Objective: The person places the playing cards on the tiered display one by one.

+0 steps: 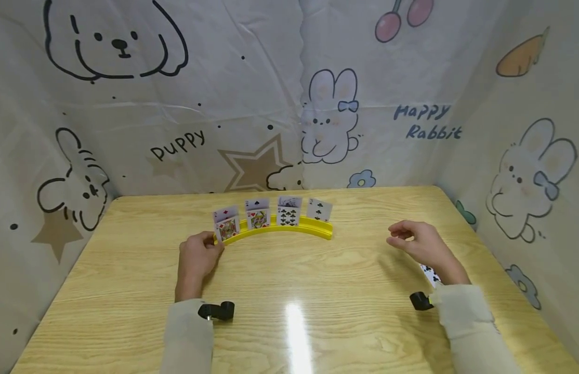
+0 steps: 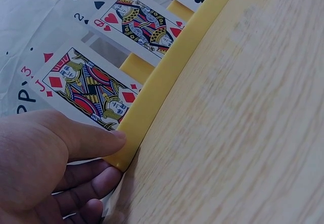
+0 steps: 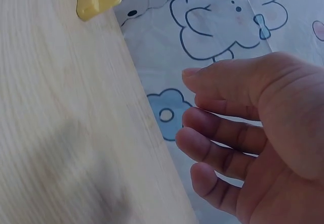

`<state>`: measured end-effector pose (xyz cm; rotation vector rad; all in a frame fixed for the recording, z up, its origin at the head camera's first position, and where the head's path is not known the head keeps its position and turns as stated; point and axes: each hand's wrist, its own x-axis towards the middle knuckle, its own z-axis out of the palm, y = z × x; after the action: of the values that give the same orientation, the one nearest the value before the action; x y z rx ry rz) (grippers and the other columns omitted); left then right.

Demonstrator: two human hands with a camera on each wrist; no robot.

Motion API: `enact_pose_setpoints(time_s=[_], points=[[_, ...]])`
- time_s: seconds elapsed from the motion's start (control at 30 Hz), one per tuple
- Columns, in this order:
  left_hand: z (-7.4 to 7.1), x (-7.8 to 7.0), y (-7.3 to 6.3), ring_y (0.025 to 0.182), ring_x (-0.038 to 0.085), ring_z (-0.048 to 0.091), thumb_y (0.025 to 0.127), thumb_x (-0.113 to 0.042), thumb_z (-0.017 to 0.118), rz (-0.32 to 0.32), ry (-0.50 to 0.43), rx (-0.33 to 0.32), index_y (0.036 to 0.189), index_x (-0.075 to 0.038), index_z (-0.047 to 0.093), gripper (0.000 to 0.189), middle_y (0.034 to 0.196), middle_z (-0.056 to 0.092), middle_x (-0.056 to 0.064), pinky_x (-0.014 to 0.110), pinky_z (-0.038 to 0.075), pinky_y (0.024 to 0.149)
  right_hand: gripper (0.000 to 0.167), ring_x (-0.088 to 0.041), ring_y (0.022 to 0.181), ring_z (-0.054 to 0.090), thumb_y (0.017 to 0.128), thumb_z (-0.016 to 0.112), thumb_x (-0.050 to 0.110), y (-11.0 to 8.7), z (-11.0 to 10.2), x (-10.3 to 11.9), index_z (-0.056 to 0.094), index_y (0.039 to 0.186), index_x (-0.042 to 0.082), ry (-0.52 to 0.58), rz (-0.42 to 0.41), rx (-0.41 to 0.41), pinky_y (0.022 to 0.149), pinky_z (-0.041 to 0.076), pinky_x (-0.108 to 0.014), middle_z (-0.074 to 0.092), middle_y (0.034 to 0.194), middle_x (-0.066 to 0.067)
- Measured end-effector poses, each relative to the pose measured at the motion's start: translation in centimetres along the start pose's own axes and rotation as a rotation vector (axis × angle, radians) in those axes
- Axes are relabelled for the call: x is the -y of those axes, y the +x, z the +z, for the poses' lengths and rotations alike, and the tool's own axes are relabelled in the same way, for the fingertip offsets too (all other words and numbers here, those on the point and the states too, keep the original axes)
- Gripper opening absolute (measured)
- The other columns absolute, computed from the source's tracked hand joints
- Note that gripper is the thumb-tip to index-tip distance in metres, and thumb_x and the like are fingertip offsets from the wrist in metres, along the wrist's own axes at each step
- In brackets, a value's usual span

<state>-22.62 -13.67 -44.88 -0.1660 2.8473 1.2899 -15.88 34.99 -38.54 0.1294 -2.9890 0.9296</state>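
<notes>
A curved yellow card holder (image 1: 313,226) stands on the table with playing cards upright in its slot. My left hand (image 1: 197,255) grips the holder's left end, thumb in front and fingers behind, as the left wrist view shows. Closest to it is the jack of diamonds (image 2: 91,87), with a three of diamonds behind. Further along come the queen of hearts (image 2: 142,29) before a two of spades, a many-pip clubs card (image 1: 288,216) before a face card, and a single clubs card (image 1: 319,209). Held above the table at right, my right hand (image 1: 424,245) has loosely bent fingers around nothing.
A clubs card (image 1: 430,274) lies on the table, partly hidden under the right forearm. The wooden table (image 1: 271,285) meets a printed cloth (image 1: 252,104) at its back and sides. Black wrist cameras sit on both sleeves.
</notes>
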Motion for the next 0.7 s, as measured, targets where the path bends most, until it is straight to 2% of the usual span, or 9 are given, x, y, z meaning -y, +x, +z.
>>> enact_pose_setpoints(time_s=[0.2,0.47,0.7], points=[[0.0,-0.1,0.0,0.094,0.029,0.063,0.092,-0.015,0.07,-0.009,0.0,0.005,0.129,0.008,0.061,0.045,0.108,0.067,0.021,0.044,0.05,0.081,0.036,-0.029,0.093,0.06,0.095,0.07,0.02,-1.3,-0.7,-1.5,0.065,0.119,-0.007,-0.011,0.05,0.001,0.073,0.05,-0.039,0.067,0.102,-0.011],[-0.2,-0.3,-0.1,0.096,0.03,0.063,0.092,-0.014,0.069,0.002,-0.005,0.008,0.128,0.009,0.061,0.044,0.108,0.067,0.022,0.045,0.05,0.083,0.036,-0.027,0.089,0.061,0.095,0.07,0.015,-2.9,-1.6,-3.9,0.063,0.118,-0.011,-0.038,0.078,0.022,0.071,0.05,-0.036,0.067,0.099,-0.012],[-0.2,-0.4,-0.2,0.095,0.029,0.061,0.093,-0.014,0.069,-0.014,-0.006,0.018,0.13,0.009,0.06,0.045,0.109,0.065,0.022,0.044,0.05,0.081,0.038,-0.032,0.089,0.063,0.092,0.071,0.011,-4.0,-2.1,-5.3,0.061,0.118,-0.016,-0.059,0.116,0.045,0.071,0.052,-0.04,0.067,0.099,-0.017]])
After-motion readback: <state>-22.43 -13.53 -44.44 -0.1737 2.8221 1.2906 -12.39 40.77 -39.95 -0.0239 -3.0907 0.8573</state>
